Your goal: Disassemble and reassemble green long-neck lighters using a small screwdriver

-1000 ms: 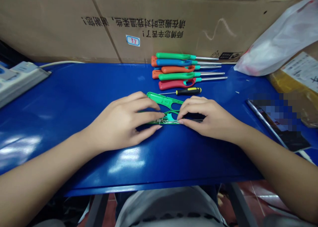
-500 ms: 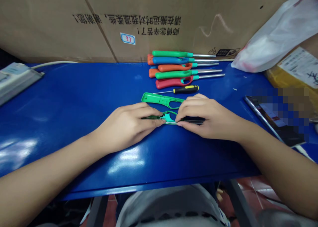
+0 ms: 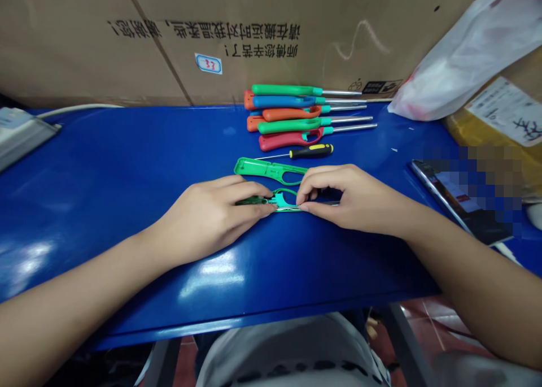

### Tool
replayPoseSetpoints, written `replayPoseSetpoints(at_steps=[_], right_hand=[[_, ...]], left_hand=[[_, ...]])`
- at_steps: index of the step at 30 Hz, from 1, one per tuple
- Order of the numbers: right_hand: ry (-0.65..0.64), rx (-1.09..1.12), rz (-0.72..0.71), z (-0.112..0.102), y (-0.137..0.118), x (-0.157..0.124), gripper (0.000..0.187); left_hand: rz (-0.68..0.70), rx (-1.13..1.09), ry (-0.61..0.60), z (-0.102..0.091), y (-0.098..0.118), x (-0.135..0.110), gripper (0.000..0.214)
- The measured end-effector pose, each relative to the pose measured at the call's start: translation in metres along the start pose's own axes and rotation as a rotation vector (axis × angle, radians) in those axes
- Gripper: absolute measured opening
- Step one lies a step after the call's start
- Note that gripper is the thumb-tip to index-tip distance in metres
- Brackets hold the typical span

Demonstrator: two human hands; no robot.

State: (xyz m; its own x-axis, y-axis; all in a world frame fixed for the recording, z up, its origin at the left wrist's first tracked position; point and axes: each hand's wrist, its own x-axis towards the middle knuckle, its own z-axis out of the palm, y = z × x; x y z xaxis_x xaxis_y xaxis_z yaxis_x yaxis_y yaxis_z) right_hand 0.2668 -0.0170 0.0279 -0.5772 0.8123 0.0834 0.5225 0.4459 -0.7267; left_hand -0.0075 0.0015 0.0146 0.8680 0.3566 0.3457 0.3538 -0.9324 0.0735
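Observation:
An opened green stick lighter (image 3: 284, 202) lies on the blue table, its inner parts and teal trigger showing between my hands. My left hand (image 3: 207, 217) grips its handle end, thumb and fingers closed along the shell. At the front part, my right hand (image 3: 334, 192) pinches with thumb and forefinger by a thin white wire or tube; the fingertips hide exactly what they hold. Part of the lighter's metal rod passes under the right hand. Just behind, the loose green shell half (image 3: 265, 169) rests with its hollow side up, its right end partly covered by my right hand.
A black-and-yellow screwdriver (image 3: 311, 151) lies behind the shell half. Several coloured stick lighters (image 3: 292, 126) are stacked beyond it, before a cardboard box (image 3: 254, 14). At right are a phone (image 3: 457, 200) and a white plastic bag (image 3: 461, 53); a white device (image 3: 25, 135) sits left.
The whole view has shifted slightly. My right fingers have curled in more over the lighter's front part, while my left hand keeps its hold on the handle end.

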Motion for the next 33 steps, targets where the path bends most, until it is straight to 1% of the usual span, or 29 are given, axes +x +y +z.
replayPoseSetpoints(at_steps=[6, 9, 16, 22, 25, 27, 29, 33], right_hand=[[0.082, -0.087, -0.046, 0.0084, -0.0001, 0.0022, 0.012], [0.070, -0.084, -0.039, 0.0091, -0.0005, 0.0022, 0.010], [0.012, -0.075, -0.016, 0.0028, 0.0003, 0.0014, 0.011], [0.002, -0.038, 0.003, 0.0033, -0.0012, 0.0002, 0.013], [0.009, -0.058, -0.018, 0.0037, -0.0020, -0.0005, 0.014], [0.020, -0.090, -0.037, 0.0046, -0.0012, 0.0001, 0.012], [0.032, -0.154, -0.086, 0.0059, 0.0006, 0.0012, 0.009], [0.054, -0.297, -0.188, 0.0077, 0.0025, 0.0027, 0.012]], left_hand=[[0.012, 0.026, -0.020, -0.0019, 0.0030, 0.0027, 0.029], [0.015, 0.025, -0.019, -0.0018, 0.0037, 0.0031, 0.029], [0.036, 0.061, -0.004, -0.0006, 0.0013, -0.0015, 0.027], [0.042, 0.053, 0.018, 0.0006, 0.0019, -0.0013, 0.026], [0.040, 0.051, 0.018, 0.0010, 0.0030, 0.0003, 0.026], [0.041, 0.052, 0.015, 0.0009, 0.0036, 0.0014, 0.026], [0.044, 0.055, 0.016, 0.0006, 0.0039, 0.0020, 0.026], [0.063, 0.070, 0.013, -0.0003, 0.0032, 0.0012, 0.027]])
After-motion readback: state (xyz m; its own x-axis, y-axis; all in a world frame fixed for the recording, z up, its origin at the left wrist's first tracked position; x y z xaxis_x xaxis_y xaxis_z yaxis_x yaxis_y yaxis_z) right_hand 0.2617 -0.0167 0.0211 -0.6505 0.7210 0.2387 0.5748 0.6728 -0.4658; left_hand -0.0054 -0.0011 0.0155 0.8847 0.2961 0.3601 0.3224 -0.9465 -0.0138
